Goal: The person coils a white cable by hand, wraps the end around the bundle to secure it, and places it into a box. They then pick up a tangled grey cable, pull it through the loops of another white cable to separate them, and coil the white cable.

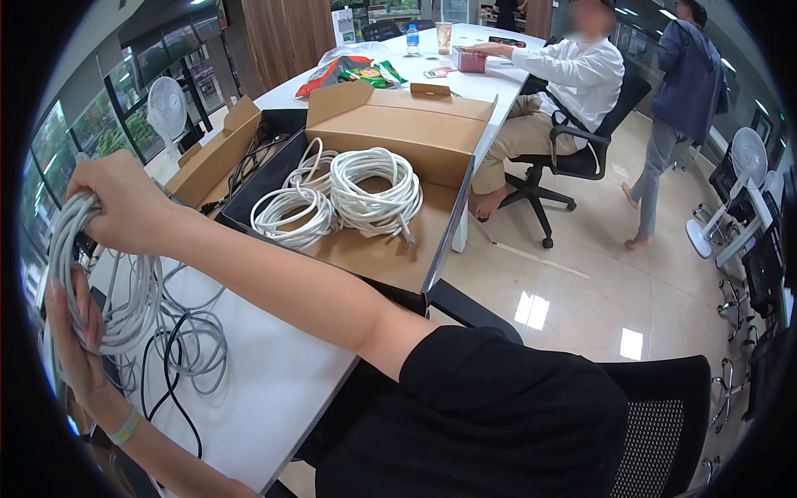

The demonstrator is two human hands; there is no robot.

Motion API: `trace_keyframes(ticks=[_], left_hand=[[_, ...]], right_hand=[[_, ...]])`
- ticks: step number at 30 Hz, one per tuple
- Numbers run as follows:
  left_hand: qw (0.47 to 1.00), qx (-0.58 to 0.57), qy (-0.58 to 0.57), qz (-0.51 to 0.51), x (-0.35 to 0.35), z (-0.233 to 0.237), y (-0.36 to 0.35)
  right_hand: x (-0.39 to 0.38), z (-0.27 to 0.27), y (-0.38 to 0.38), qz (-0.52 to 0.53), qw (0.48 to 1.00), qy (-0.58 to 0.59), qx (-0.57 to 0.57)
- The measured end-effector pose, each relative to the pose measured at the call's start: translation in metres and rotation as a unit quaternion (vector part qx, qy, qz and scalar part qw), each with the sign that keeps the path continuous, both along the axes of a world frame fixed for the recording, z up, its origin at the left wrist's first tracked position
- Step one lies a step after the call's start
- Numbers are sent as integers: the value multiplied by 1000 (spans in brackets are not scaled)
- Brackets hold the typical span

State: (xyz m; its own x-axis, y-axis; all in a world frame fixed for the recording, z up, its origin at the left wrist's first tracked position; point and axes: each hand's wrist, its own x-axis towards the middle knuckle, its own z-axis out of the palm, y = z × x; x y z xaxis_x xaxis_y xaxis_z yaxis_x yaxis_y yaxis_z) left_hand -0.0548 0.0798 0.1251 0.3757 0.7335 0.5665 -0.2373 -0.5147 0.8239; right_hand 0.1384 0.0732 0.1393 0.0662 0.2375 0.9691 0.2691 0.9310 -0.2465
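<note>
A thick coil of grey cable hangs at the far left of the head view, above the white table. My right hand reaches across and is closed round the top of the coil. Lower down, my left hand, with a band on its wrist, grips the coil's side; some of its fingers are hidden by the strands. Loose grey loops and a black cable lie on the table below. Beside my right forearm stands an open cardboard box holding white cable coils.
A second box with black cables adjoins the first on the white table. Snack bags, a water bottle and a cup stand farther back. One person sits at the right side; another person walks behind. An office chair is near me.
</note>
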Motion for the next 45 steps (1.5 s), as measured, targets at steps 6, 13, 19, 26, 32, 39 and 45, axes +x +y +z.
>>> trace_keyframes(ticks=[6,13,19,26,32,39,45], left_hand=[[998,-18,51,-43,15,6,-10],[997,9,80,-1,21,14,-25],[989,75,121,-27,37,16,-23],[988,79,125,-49,41,5,-9],[989,16,97,-109,33,2,0],[961,-56,83,-259,30,-8,16],[919,-119,-2,-375,32,-12,24]], right_hand=[[-1,-9,10,-109,989,14,99],[2,-2,22,-150,975,-96,131],[9,2,29,-159,978,-39,132],[26,11,1,-92,983,-157,-5],[18,0,11,-125,979,-161,25],[19,-2,11,-37,981,-173,-79],[15,-2,7,-50,977,-199,-59]])
